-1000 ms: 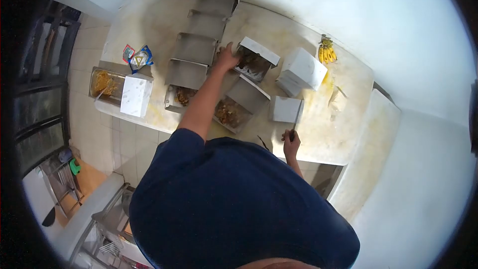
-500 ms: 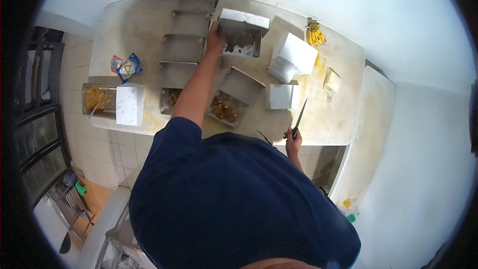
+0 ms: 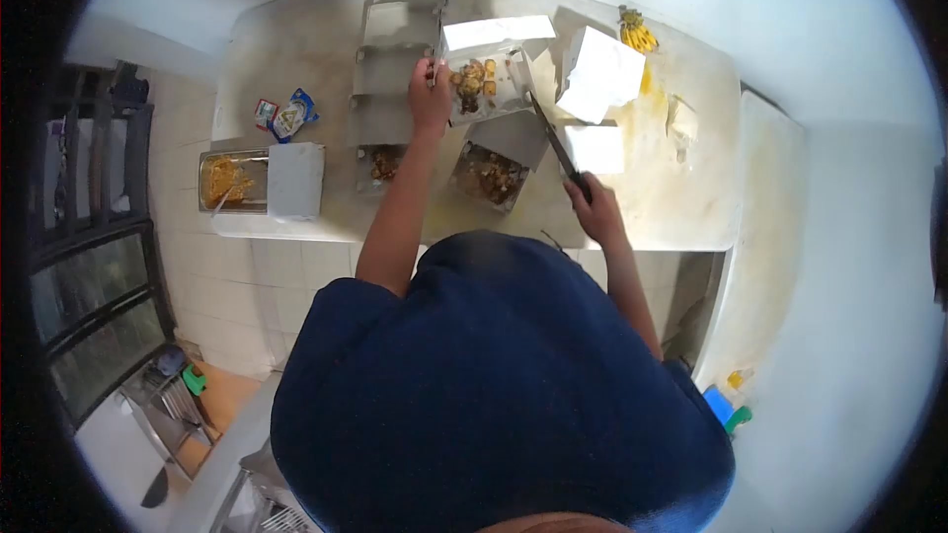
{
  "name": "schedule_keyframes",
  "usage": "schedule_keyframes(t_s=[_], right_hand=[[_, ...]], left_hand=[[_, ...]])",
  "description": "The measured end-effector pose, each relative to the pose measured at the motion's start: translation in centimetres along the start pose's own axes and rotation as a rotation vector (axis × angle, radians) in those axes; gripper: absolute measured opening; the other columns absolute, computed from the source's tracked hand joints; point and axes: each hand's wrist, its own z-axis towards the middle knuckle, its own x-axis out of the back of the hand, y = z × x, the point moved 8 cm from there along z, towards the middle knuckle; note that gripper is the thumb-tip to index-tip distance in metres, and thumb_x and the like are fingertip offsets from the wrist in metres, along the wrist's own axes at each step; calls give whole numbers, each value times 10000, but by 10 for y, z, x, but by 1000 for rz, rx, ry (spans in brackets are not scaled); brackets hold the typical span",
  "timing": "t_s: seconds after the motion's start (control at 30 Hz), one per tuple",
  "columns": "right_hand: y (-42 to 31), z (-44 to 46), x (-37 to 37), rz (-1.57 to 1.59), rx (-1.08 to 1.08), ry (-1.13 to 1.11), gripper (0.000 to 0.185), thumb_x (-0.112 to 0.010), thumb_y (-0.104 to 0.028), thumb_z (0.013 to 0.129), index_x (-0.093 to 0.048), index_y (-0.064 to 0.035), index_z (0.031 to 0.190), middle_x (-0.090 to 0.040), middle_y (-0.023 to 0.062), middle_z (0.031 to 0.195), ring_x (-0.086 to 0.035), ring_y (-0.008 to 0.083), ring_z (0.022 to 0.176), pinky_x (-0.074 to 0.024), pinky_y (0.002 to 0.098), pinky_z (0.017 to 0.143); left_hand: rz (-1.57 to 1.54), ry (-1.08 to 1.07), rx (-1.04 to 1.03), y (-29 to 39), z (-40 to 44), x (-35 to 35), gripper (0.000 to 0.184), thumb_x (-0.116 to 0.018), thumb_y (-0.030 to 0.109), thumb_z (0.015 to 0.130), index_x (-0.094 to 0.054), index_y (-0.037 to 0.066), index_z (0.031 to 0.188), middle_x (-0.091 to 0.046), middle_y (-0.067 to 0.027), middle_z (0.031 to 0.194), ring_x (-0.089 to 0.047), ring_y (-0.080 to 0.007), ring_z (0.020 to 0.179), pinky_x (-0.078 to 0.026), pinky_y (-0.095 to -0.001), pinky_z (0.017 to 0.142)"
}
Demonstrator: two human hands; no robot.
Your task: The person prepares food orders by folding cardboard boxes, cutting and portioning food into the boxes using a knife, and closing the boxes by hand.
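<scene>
My left hand (image 3: 430, 99) grips the left wall of an open white cardboard box (image 3: 499, 35) with its lid raised at the back. Inside this box lie browned food pieces (image 3: 472, 84), some of them yellowish. My right hand (image 3: 595, 209) is closed round the handle of a long dark knife (image 3: 555, 133). Its blade points up and left, and the tip is by the box's right wall; whether they touch I cannot tell. Just in front, a second open box (image 3: 521, 136) stands at an angle with brown food pieces (image 3: 494, 180) in it.
Open boxes (image 3: 395, 69) stand in a row on the left. White boxes (image 3: 600, 74) and bananas (image 3: 637, 32) are at the right. A metal tray (image 3: 259, 199) of orange-yellow food, partly covered by a white box (image 3: 294, 181), sits near blue packaging (image 3: 294, 114) on the stained table (image 3: 671, 197).
My right hand has brought the knife from the table's front edge up and left to the box. My left hand stays at the box's left side. The box's contents now show in the light.
</scene>
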Motion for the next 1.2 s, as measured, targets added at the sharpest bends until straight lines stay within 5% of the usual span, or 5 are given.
schedule_keyframes(t_s=[0.3,0.57,0.67,1.07,1.2], right_hand=[[-48,3,14,-550,-131,89,357,-559,-378,951,-632,-30,984,-688,236,886,-677,421,837,-537,515,742],[-48,-16,10,-566,-96,113,313,-589,-368,937,-653,-67,993,-695,213,859,-688,397,815,-551,495,712],[-55,-28,20,-560,-133,152,299,-601,-371,929,-662,-80,969,-697,202,846,-689,386,793,-550,490,692],[-58,-46,0,-463,-248,168,312,-597,-374,927,-679,-81,994,-702,205,890,-690,382,859,-547,489,752],[-40,-53,-17,-429,-264,81,324,-585,-381,937,-676,-75,991,-704,204,924,-682,395,880,-538,503,763]], left_hand=[[-382,-176,-10,-11,-56,-10,128,-544,136,1006,-581,17,1036,-602,-7,892,-527,-72,834,-442,-250,743],[-288,-265,-4,15,-72,-17,323,-517,226,1044,-553,-5,1265,-649,-67,1141,-575,-135,1019,-458,-325,895],[-324,-306,-13,2,-66,-23,128,-508,115,1011,-557,-2,1029,-631,-42,943,-554,-107,897,-448,-278,816],[-226,-265,290,-27,-71,-30,157,-523,52,957,-548,21,1109,-663,-87,1000,-604,-155,923,-482,-304,813],[-151,-370,102,-22,-68,-27,217,-525,16,935,-560,51,1146,-662,-105,1077,-606,-173,990,-484,-311,857]])
